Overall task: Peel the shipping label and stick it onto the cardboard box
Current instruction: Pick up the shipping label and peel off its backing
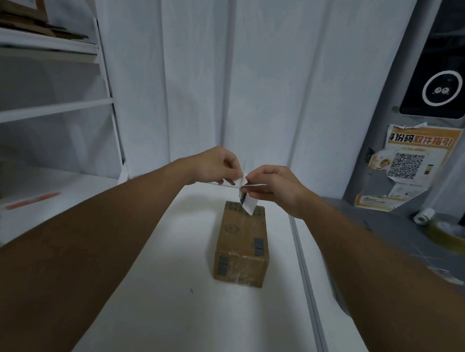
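Note:
A small brown cardboard box (241,243) stands on the white table (166,293), sealed with clear tape and printed with barcodes. Above its far end I hold a white shipping label (247,201) between both hands. My left hand (213,165) pinches its upper edge. My right hand (272,187) pinches another layer of it from the right, and the two layers are slightly parted. The label's lower corner hangs just over the box's far top edge. It is seen nearly edge-on, so its print is mostly hidden.
White shelves (41,106) with cardboard boxes (17,0) stand at the left. On the grey counter at the right lie a tape roll (453,236) and a small white roll (423,216). A black device (443,90) and a torn poster (412,158) hang behind them.

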